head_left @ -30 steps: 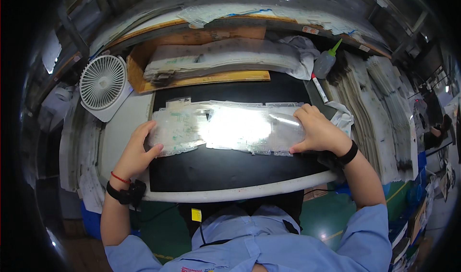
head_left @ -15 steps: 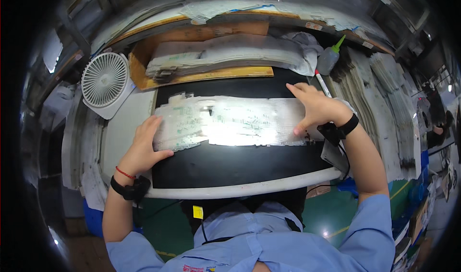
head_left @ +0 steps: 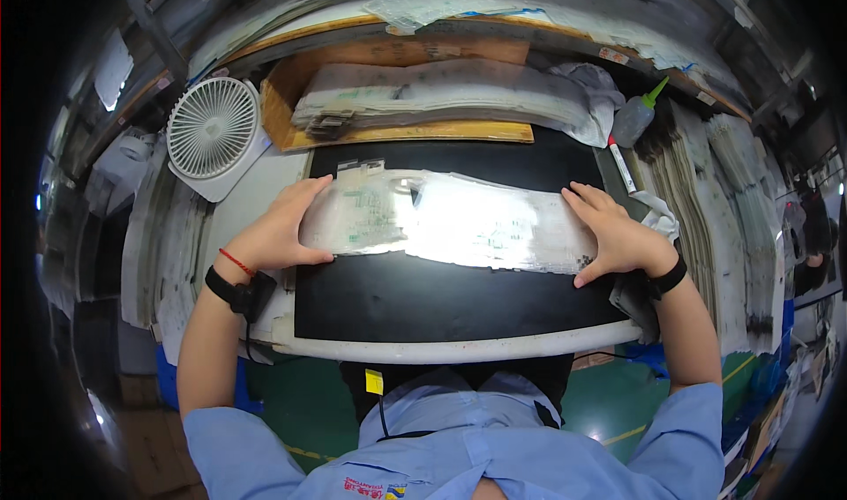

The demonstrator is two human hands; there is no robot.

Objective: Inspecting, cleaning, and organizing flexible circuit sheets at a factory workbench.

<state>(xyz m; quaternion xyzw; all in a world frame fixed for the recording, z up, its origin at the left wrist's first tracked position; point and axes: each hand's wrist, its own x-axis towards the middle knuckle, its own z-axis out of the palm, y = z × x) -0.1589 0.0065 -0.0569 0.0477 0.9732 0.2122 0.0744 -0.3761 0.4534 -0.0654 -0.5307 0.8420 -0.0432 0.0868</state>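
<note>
A long, flat, translucent sheet [head_left: 481, 222] with fine green markings lies across the black mat [head_left: 441, 302]; bright glare whitens its middle. It may be more than one layer, but I cannot tell. My left hand [head_left: 281, 227] spans the sheet's left end, fingers at the far corner and thumb at the near one. At the opposite end my right hand [head_left: 622, 235] has a similar hold, its thumb by the near corner and its fingers at the far edge. Dark bands circle both wrists.
Behind the mat, a wooden tray [head_left: 423, 134] holds a pile of similar sheets [head_left: 441, 94]. A white fan [head_left: 213, 128] stands at the far left. To the right are a squeeze bottle [head_left: 633, 121], a marker [head_left: 623, 165] and stacked sheets [head_left: 706, 209]. A white rounded edge [head_left: 468, 350] borders the table's front.
My right hand has shifted outward to the sheet's right end. My left hand has moved up along the left end. The sheet now lies slightly tilted, and the whole view has shifted a little.
</note>
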